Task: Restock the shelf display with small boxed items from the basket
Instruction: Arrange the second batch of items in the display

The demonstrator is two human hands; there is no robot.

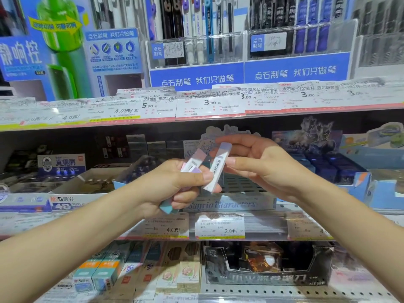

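A slim pale box, lilac at its upper end and printed with a barcode on its white side, is held tilted in front of the middle shelf. It is pinched by the right hand, the thumb laid on its near face and the fingers curled behind its top. Just beside it, to the left, a bundle of similar small boxes in pink, lilac and white is gripped in the left hand; the fingers are wrapped round the bundle and a teal box end is seen sticking out below the fist. The lower end of the single box is touched by the left thumb tip. Directly behind both hands, a display carton lettered "Sanrio Characters" is set on the middle shelf, with a cartoon header card standing up from its back. Price labels are fixed along the shelf edge below it. Blue cartons are seen to the right, white trays to the left. Pen racks with blue signs are ranged on the shelf above.
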